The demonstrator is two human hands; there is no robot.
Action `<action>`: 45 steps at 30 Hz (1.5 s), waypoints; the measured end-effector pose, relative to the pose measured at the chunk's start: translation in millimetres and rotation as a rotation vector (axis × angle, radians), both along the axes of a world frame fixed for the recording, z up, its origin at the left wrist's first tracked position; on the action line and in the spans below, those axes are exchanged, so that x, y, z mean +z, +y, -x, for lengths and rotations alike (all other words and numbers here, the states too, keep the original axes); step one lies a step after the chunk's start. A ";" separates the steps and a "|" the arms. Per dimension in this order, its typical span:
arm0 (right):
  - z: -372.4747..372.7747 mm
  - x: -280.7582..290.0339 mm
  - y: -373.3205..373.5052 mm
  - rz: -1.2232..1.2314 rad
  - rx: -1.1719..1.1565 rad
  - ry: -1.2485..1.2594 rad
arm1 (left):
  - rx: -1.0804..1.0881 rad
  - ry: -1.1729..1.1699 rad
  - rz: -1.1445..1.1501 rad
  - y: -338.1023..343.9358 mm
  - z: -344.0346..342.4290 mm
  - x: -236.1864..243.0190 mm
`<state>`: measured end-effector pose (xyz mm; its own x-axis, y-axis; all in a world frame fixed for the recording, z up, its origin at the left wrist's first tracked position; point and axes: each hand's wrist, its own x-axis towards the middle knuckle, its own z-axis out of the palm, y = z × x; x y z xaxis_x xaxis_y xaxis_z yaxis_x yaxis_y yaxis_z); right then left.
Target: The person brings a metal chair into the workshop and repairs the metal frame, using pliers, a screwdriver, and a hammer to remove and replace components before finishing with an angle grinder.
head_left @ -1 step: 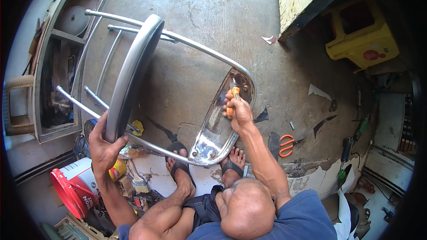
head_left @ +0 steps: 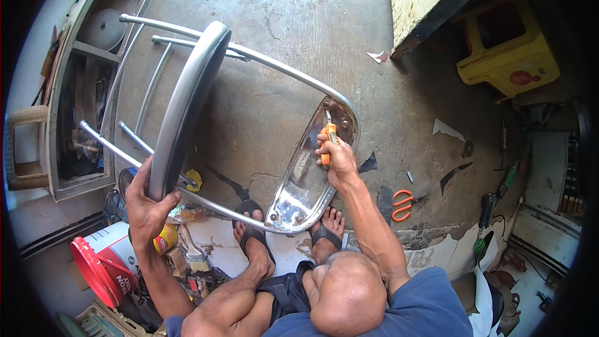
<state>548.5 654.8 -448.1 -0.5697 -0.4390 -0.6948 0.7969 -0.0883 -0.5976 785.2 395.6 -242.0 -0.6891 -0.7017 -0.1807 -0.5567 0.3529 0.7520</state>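
Note:
A metal-framed chair lies tipped over on the floor, its dark padded seat [head_left: 190, 100] standing on edge. My left hand [head_left: 148, 203] is closed round the near end of that seat, thumb on one side. With my right hand [head_left: 340, 161] I grip a pair of orange-handled pliers [head_left: 331, 131]. Their jaws reach the far corner of the shiny metal backrest plate [head_left: 299, 181], close to a fastener; whether they bite on it is too small to tell. The plate sits inside the curved tube of the chair frame [head_left: 287, 70], just beyond my feet.
Orange-handled scissors [head_left: 402, 207] and dark scraps [head_left: 368, 162] lie on the floor to the right. A red and white bucket [head_left: 103, 265] and a paintbrush [head_left: 196, 257] are at the lower left. A shelf unit [head_left: 84, 187] stands left, a yellow plastic piece [head_left: 508, 56] far right.
The pliers and my right hand have shifted very slightly, and the handles look a little closer together. My left hand and the chair stay nearly still.

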 end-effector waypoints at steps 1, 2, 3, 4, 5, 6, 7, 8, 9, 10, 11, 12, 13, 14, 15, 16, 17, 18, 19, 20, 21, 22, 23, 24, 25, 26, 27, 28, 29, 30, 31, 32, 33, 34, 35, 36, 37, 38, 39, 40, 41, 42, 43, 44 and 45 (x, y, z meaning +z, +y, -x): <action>-2.2 1.4 4.4 -0.037 -0.004 0.019 | 0.001 0.001 -0.007 0.4 -0.5 0.6; -2.3 -2.7 14.0 -0.042 -0.005 0.017 | -0.001 -0.001 -0.012 1.5 -0.5 0.4; 1.5 -8.0 21.9 -0.148 0.106 0.133 | -0.001 0.009 -0.010 1.9 0.4 2.1; 2.9 -13.3 27.6 -0.253 0.216 0.249 | -0.003 0.018 -0.008 2.3 1.2 3.8; -1.0 -8.6 27.9 -0.254 0.216 0.248 | -0.002 0.017 -0.008 2.0 0.4 4.3; -5.7 -2.4 27.8 -0.403 0.287 0.598 | 0.000 0.007 -0.011 1.5 -0.7 5.1; -8.5 0.9 27.3 -0.549 0.354 0.949 | 0.003 -0.003 -0.013 1.2 -1.8 5.5; -6.1 -9.0 31.2 -0.535 0.294 1.203 | -0.005 -0.003 -0.020 3.3 -0.2 4.6; -0.1 -16.4 32.4 -0.548 0.290 1.203 | -0.006 0.008 -0.005 4.0 1.9 1.9; 7.2 -23.7 33.2 -0.648 0.378 1.203 | -0.005 0.018 0.010 4.7 4.0 -1.0; 11.7 -26.9 28.3 -0.730 0.467 1.202 | -0.006 0.019 0.018 4.7 4.0 0.4; 13.8 -28.8 26.5 -0.726 0.506 1.140 | -0.009 0.025 -0.005 5.3 4.3 1.3; 13.8 -29.7 27.6 -0.721 0.501 1.143 | -0.013 0.030 -0.027 6.2 4.7 2.1; 11.8 -25.2 29.7 -0.577 0.416 1.317 | -0.002 0.013 -0.052 8.4 4.6 1.3; 11.7 -21.0 32.0 -0.426 0.326 1.483 | -0.001 0.012 -0.052 9.2 6.4 1.9; 17.1 -18.6 36.4 -0.427 0.417 1.514 | -0.008 0.009 -0.047 9.1 9.4 2.8; 18.5 -24.5 36.7 -0.427 0.418 1.515 | -0.014 0.007 -0.043 8.7 10.7 3.3; 19.2 -35.1 36.8 -0.612 0.518 1.327 | -0.048 0.031 0.003 5.0 4.8 -0.6; 24.0 -40.7 38.1 -0.792 0.608 1.135 | -0.047 0.042 0.001 6.7 5.4 -7.1; 19.4 -30.3 34.2 -0.738 0.556 1.248 | -0.040 0.048 0.003 5.8 2.6 -6.7; 18.8 -24.2 27.3 -0.723 0.555 1.250 | -0.032 0.055 0.006 4.7 0.6 -4.4; 15.0 -21.1 29.7 -0.667 0.490 1.318 | -0.028 0.044 -0.004 6.9 0.1 -4.0; 11.3 -20.9 31.9 -0.609 0.422 1.384 | -0.020 0.004 -0.014 8.3 1.5 -1.2; 17.1 -26.6 30.4 -0.765 0.474 1.290 | -0.025 -0.007 -0.014 6.7 8.0 0.9; 22.1 -29.2 35.9 -0.776 0.460 1.301 | -0.035 0.009 -0.012 6.8 10.2 -1.6; 19.1 -29.7 42.8 -0.794 0.476 1.281 | -0.039 0.019 -0.009 10.4 7.1 -3.8; 15.5 -30.1 50.2 -0.813 0.493 1.260 | -0.043 0.027 -0.007 13.3 6.0 -4.4; 10.8 -31.0 57.6 -0.711 0.448 1.345 | -0.062 0.039 -0.024 12.5 5.3 -3.6; 11.3 -36.1 56.8 -0.712 0.449 1.337 | -0.041 0.023 -0.039 9.0 8.0 -3.6; 13.8 -42.9 53.1 -0.817 0.524 1.256 | -0.037 0.010 -0.032 9.4 6.9 -1.8; 23.0 -42.3 48.3 -0.928 0.583 1.191 | -0.037 0.020 -0.021 8.8 9.3 -3.2; 22.6 -35.6 42.7 -0.889 0.554 1.227 | -0.041 0.024 -0.016 8.5 7.4 -5.6; 23.3 -25.5 38.7 -0.878 0.548 1.227 | -0.047 0.050 0.007 8.3 4.5 -7.9; 24.1 -14.1 34.9 -0.714 0.514 1.332 | -0.052 0.077 0.030 7.5 3.1 -7.4; 25.4 -7.6 39.5 -0.567 0.482 1.427 | -0.059 0.078 0.024 9.7 5.8 -6.9; 29.0 -9.6 39.7 -0.628 0.483 1.465 | -0.049 0.044 0.017 12.3 8.9 -4.7; 29.7 -17.6 43.3 -0.636 0.482 1.464 | -0.038 0.011 0.011 14.4 11.2 -3.7; 30.2 -21.3 38.7 -0.763 0.534 1.385 | -0.067 0.023 0.038 12.1 10.0 -2.4; 31.0 -23.9 36.0 -0.886 0.585 1.302 | -0.069 0.028 0.045 10.3 8.8 -3.9; 27.5 -23.1 43.6 -0.782 0.560 1.363 | -0.071 0.069 0.056 8.4 7.5 -7.4; 25.4 -18.5 45.5 -0.781 0.572 1.355 | -0.067 0.095 0.053 12.2 6.0 -9.6; 24.3 -15.3 46.0 -0.751 0.565 1.353 | -0.031 0.040 0.027 12.3 6.6 -9.9; 22.0 -14.9 47.4 -0.721 0.558 1.350 | 0.005 -0.016 0.001 12.6 7.9 -8.7; 20.4 -20.0 43.3 -0.862 0.602 1.151 | -0.063 -0.005 0.046 10.3 4.5 -3.8; 22.3 -21.8 48.0 -0.861 0.592 1.161 | -0.064 0.006 0.054 9.0 4.2 -5.2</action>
<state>526.2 702.8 -469.9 -0.8488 -0.5027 -0.1639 -0.3235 0.7389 -0.5911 781.0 404.6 -247.3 -0.7338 -0.6648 -0.1396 -0.5273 0.4278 0.7342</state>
